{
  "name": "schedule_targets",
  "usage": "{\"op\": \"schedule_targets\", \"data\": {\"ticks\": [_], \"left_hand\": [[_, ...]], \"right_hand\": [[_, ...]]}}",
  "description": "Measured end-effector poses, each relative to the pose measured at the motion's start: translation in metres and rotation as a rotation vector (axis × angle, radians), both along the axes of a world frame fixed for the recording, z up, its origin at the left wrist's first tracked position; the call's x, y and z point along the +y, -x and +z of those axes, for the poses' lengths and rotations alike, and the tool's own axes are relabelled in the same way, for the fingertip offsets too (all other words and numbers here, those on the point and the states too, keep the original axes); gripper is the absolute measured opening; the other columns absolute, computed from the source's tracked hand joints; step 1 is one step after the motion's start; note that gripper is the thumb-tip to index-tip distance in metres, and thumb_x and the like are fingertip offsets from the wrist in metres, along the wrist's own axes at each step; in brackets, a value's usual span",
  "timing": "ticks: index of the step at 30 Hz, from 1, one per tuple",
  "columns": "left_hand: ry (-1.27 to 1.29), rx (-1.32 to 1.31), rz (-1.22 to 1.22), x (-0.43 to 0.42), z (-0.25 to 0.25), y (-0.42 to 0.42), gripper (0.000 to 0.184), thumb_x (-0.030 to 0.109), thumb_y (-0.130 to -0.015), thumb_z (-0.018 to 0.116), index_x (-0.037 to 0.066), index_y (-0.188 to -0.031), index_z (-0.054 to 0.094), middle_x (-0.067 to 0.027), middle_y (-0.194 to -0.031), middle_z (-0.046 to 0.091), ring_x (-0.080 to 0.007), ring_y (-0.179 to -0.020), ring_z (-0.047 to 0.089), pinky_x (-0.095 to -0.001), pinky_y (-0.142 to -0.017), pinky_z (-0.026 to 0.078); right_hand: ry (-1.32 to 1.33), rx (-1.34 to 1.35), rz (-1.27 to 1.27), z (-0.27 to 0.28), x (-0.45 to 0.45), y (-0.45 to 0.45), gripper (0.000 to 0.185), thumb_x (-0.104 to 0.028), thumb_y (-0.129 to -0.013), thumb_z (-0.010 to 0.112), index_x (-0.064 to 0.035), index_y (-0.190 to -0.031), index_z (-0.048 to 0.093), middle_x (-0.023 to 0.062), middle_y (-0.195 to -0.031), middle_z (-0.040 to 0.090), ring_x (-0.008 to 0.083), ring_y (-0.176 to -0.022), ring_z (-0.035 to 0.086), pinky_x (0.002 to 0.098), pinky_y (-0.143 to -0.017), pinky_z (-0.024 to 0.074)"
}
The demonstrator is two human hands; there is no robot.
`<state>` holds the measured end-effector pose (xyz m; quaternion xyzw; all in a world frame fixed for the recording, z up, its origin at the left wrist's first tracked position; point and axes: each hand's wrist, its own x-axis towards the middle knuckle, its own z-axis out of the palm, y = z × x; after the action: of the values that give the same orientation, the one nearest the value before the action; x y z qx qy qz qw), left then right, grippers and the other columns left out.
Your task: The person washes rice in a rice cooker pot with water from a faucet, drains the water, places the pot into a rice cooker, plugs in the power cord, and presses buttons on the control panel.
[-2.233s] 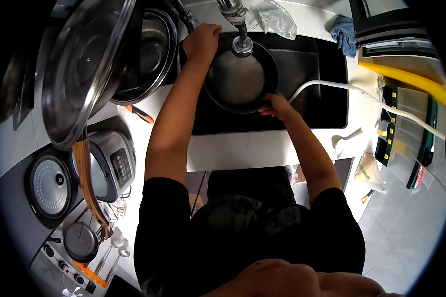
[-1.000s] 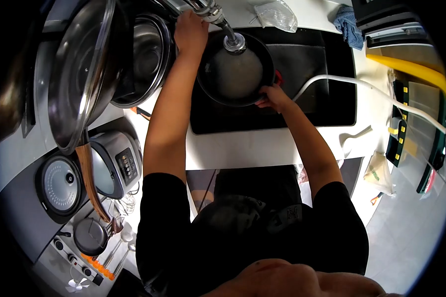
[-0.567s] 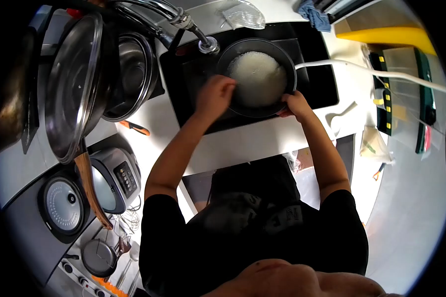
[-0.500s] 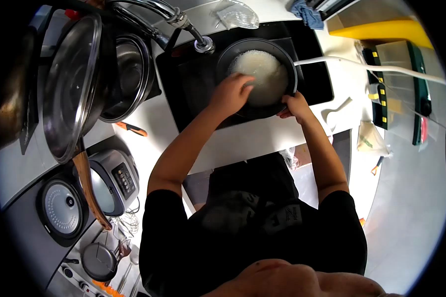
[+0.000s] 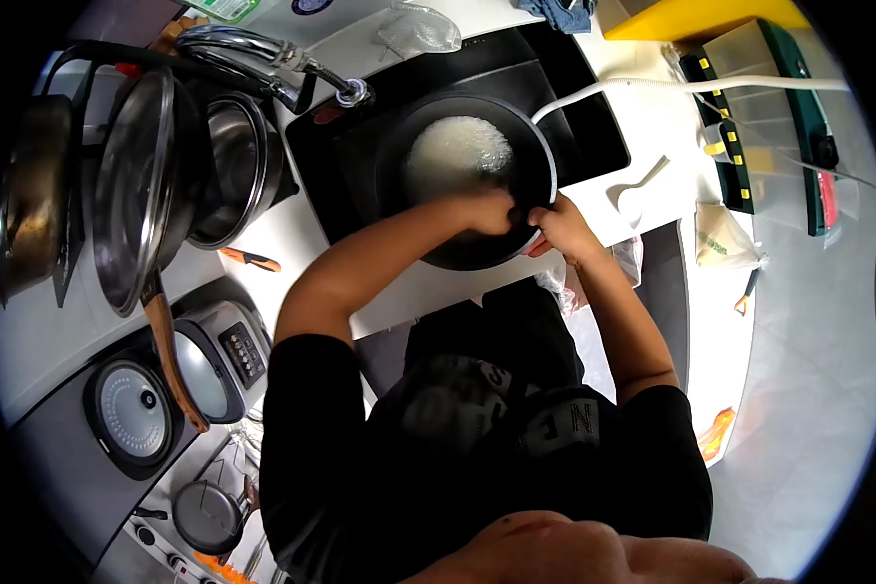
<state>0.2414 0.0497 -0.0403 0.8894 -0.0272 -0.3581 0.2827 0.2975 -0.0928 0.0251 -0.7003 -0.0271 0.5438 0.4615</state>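
Gripping black pot of wetted, undrained rice in closed right hand; curling left hand inside; cannot tell grasp.

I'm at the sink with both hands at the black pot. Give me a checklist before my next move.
1. Right hand gripping the rim of the black pot: ok.
2. Left hand clear of the pot: not ok, it reaches inside.
3. White grains within the pot: ok.
4. Tap head off to the pot's side: ok.
5. Pot's base resting on the sink floor: cannot tell.
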Motion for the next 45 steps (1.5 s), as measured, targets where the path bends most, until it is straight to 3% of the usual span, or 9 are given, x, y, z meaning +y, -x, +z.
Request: {"op": "schedule_targets", "data": {"ticks": [3,7,16,22,28,32,38,39,45], "left_hand": [[-0.264,-0.231,-0.270,0.005,0.025,0.036,0.023,0.020,-0.076,0.056,0.008,-0.094,0.066,-0.0139,-0.104,0.060,-0.0279,-0.099,0.056,-0.0393,-0.084,0.044],[-0.541,0.158,-0.181,0.006,0.042,0.042,0.026,0.018,-0.077,0.055,0.012,-0.100,0.065,-0.0116,-0.110,0.058,-0.0248,-0.104,0.055,-0.0385,-0.087,0.042],[-0.063,-0.137,-0.049,0.037,0.009,0.031,0.044,0.011,-0.077,0.052,0.021,-0.120,0.053,-0.0115,-0.119,0.054,-0.0254,-0.108,0.053,-0.0401,-0.086,0.044],[-0.493,0.231,-0.141,0.048,0.006,0.030,0.045,0.009,-0.073,0.057,0.014,-0.117,0.055,-0.0134,-0.123,0.052,-0.0268,-0.110,0.052,-0.0390,-0.089,0.043],[-0.015,0.186,-0.265,0.020,0.019,0.017,0.033,0.016,-0.075,0.057,0.006,-0.107,0.059,-0.0124,-0.116,0.055,-0.0295,-0.107,0.053,-0.0386,-0.088,0.043],[-0.246,0.048,0.352,0.043,0.008,0.005,0.035,0.022,-0.087,0.046,0.010,-0.120,0.051,-0.0109,-0.129,0.045,-0.0267,-0.116,0.046,-0.0356,-0.096,0.037],[-0.469,-0.141,-0.371,0.059,-0.053,0.044,0.047,0.021,-0.088,0.044,0.007,-0.133,0.038,-0.0095,-0.135,0.041,-0.0223,-0.125,0.037,-0.0344,-0.102,0.030],[-0.435,0.106,-0.508,0.041,0.038,0.041,0.046,0.015,-0.082,0.047,0.004,-0.127,0.046,-0.0123,-0.127,0.048,-0.0246,-0.117,0.046,-0.0354,-0.096,0.036],[-0.089,0.290,-0.224,0.024,0.041,0.015,0.044,0.006,-0.074,0.046,-0.002,-0.117,0.051,-0.0204,-0.112,0.056,-0.0310,-0.103,0.055,-0.0386,-0.087,0.042]], "right_hand": [[0.011,0.066,0.076,0.000,-0.003,-0.007,0.051,-0.006,-0.074,0.044,0.0003,-0.123,0.032,0.0198,-0.082,0.059,0.0282,-0.056,0.063,0.0329,-0.045,0.0527],[0.015,0.115,0.110,-0.005,-0.002,-0.007,0.051,-0.005,-0.074,0.044,0.0004,-0.123,0.033,0.0193,-0.081,0.060,0.0281,-0.056,0.063,0.0330,-0.045,0.0529],[0.035,0.148,0.051,-0.001,-0.010,0.018,0.040,-0.006,-0.075,0.045,0.0060,-0.113,0.040,0.0202,-0.080,0.060,0.0269,-0.057,0.064,0.0321,-0.046,0.0534],[0.056,0.156,-0.053,-0.001,-0.012,0.031,0.033,-0.008,-0.076,0.046,0.0084,-0.105,0.043,0.0202,-0.081,0.060,0.0278,-0.058,0.063,0.0330,-0.046,0.0537],[0.060,0.119,-0.100,0.002,-0.003,0.046,0.034,-0.011,-0.077,0.047,0.0105,-0.104,0.044,0.0211,-0.084,0.059,0.0297,-0.057,0.063,0.0328,-0.044,0.0536],[0.041,0.128,-0.099,0.010,-0.002,0.050,0.034,-0.010,-0.077,0.048,0.0104,-0.104,0.043,0.0213,-0.083,0.058,0.0296,-0.056,0.062,0.0323,-0.044,0.0534],[0.030,0.086,-0.128,0.010,0.008,0.052,0.033,-0.009,-0.077,0.047,0.0107,-0.102,0.041,0.0219,-0.084,0.056,0.0302,-0.056,0.063,0.0330,-0.043,0.0533],[0.018,0.075,-0.128,0.010,0.010,0.053,0.033,-0.009,-0.077,0.047,0.0108,-0.102,0.040,0.0219,-0.085,0.056,0.0305,-0.056,0.063,0.0332,-0.043,0.0534],[0.042,0.080,-0.107,0.016,0.014,0.060,0.033,-0.008,-0.077,0.048,0.0115,-0.102,0.040,0.0223,-0.086,0.055,0.0313,-0.056,0.063,0.0341,-0.044,0.0538]]}}
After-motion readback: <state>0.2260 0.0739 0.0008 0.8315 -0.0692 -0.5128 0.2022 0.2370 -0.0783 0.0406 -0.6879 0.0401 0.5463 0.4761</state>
